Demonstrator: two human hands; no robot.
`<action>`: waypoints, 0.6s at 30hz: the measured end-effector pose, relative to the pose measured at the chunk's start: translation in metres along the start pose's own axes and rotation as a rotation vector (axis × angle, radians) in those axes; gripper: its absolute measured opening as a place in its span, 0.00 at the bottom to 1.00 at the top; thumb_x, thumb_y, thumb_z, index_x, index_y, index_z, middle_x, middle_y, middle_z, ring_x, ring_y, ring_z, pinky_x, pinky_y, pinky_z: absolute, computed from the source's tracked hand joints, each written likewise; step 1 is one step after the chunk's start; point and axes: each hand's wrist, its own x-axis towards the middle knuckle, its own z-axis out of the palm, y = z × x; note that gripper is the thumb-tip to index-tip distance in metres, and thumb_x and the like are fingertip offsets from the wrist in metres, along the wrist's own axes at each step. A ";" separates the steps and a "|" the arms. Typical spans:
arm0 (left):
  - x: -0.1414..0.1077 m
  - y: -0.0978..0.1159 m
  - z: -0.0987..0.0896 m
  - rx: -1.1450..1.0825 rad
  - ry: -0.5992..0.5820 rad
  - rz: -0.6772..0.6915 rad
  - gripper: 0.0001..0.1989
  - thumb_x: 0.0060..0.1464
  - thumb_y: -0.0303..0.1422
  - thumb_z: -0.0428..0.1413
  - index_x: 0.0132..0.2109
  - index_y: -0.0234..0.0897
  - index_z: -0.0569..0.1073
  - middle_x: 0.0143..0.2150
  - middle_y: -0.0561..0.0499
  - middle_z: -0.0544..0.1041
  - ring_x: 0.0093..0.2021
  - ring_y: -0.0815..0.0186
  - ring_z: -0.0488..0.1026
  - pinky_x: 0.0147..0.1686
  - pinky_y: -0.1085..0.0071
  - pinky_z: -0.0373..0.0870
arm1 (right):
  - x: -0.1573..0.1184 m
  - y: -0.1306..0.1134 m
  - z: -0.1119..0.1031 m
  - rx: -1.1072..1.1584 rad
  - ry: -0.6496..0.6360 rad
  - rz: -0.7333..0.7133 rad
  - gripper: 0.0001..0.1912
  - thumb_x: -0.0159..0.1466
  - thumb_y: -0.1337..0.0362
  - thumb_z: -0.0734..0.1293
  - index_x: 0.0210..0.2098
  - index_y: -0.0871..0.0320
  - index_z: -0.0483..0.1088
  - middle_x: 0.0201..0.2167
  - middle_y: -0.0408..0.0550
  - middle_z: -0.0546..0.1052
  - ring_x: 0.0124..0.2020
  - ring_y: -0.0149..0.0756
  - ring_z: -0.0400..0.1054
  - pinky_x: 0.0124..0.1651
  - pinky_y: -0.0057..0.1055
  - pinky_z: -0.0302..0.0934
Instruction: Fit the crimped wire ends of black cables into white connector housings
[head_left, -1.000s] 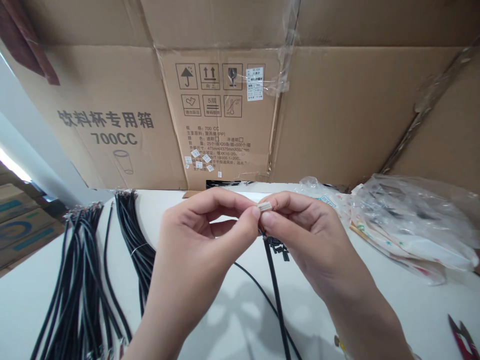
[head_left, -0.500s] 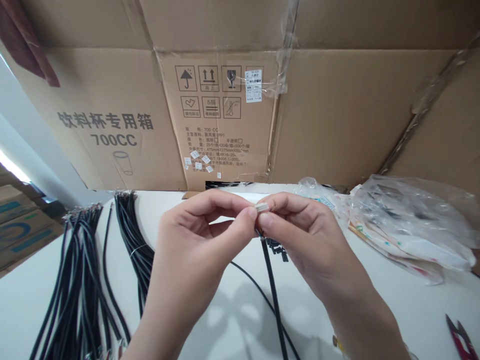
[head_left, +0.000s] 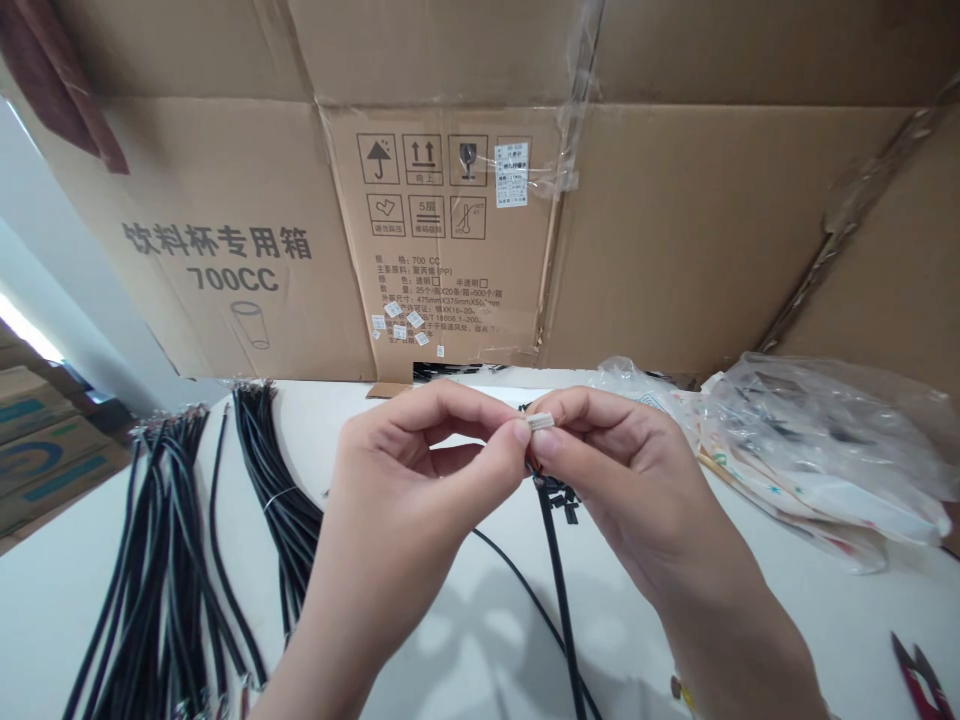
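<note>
Between the fingertips of both hands is a small white connector housing (head_left: pixel 540 421). My left hand (head_left: pixel 435 470) is closed, thumb and forefinger pinching the connector's left end. My right hand (head_left: pixel 615 460) pinches its right end, with thin coloured wires partly hidden by the fingers. From just below the connector a black cable (head_left: pixel 556 580) runs down towards me, its wire ends showing only in part. Whether a wire sits inside the connector I cannot tell. Behind my right hand lie several small black pieces (head_left: pixel 566 500) on the white table (head_left: pixel 450 640).
Bundles of black cables, one loose (head_left: pixel 154 560) and one tied (head_left: pixel 274 480), lie at the left. Clear plastic bags (head_left: pixel 817 430) are at the right. Red-handled snips (head_left: pixel 921 675) lie near the right edge. A tall cardboard wall (head_left: pixel 450 280) stands behind the table.
Both hands, still pinching the connector, have shifted slightly right in the view. The black cable has moved along with them.
</note>
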 end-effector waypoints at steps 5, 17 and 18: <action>0.003 -0.002 -0.008 0.056 -0.105 0.023 0.09 0.47 0.22 0.63 0.27 0.42 0.79 0.24 0.61 0.78 0.27 0.75 0.75 0.28 0.88 0.74 | -0.001 0.002 0.001 -0.006 -0.010 -0.012 0.05 0.64 0.63 0.72 0.32 0.55 0.76 0.29 0.41 0.76 0.35 0.26 0.72 0.42 0.21 0.69; 0.002 -0.005 -0.011 -0.005 -0.101 0.076 0.10 0.52 0.24 0.62 0.29 0.46 0.80 0.26 0.63 0.79 0.28 0.76 0.76 0.30 0.88 0.75 | 0.000 0.003 0.001 0.058 -0.025 0.004 0.02 0.63 0.63 0.74 0.32 0.53 0.78 0.29 0.39 0.77 0.34 0.24 0.73 0.42 0.19 0.70; 0.003 -0.005 -0.012 -0.014 -0.105 0.069 0.10 0.52 0.24 0.62 0.29 0.45 0.80 0.26 0.63 0.79 0.28 0.76 0.76 0.30 0.88 0.75 | 0.001 0.003 0.001 0.068 -0.023 0.013 0.02 0.62 0.63 0.74 0.32 0.53 0.79 0.29 0.39 0.78 0.34 0.24 0.73 0.43 0.19 0.71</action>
